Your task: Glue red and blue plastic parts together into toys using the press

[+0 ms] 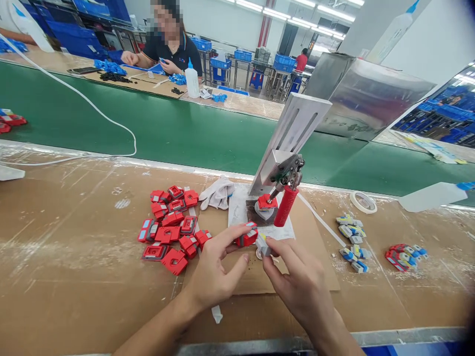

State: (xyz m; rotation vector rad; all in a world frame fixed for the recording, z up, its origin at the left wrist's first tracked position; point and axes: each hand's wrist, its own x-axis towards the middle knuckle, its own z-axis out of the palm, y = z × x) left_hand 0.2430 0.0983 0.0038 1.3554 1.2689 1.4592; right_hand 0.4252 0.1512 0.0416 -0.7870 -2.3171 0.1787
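Note:
My left hand (218, 267) holds a red block with dark trim (248, 236) between thumb and fingers. Just right of it, my right hand (297, 277) pinches a small grey and yellow piece (262, 244), close to the red block. Behind my hands stands a metal toggle clamp with a red handle (286, 206); a red part (266, 201) sits under its plunger on a light fixture. To the left lies a loose group of red blocks (172, 217). On the right are small grey, blue and yellow pieces (351, 230).
A white glove (218, 193) lies left of the clamp. A tape roll (363, 202), a fallen white bottle (432, 197) and a red cluster (401, 257) are on the right. Beyond the green belt (166, 133), a person sits working. A cardboard sheet (315, 272) lies under my hands.

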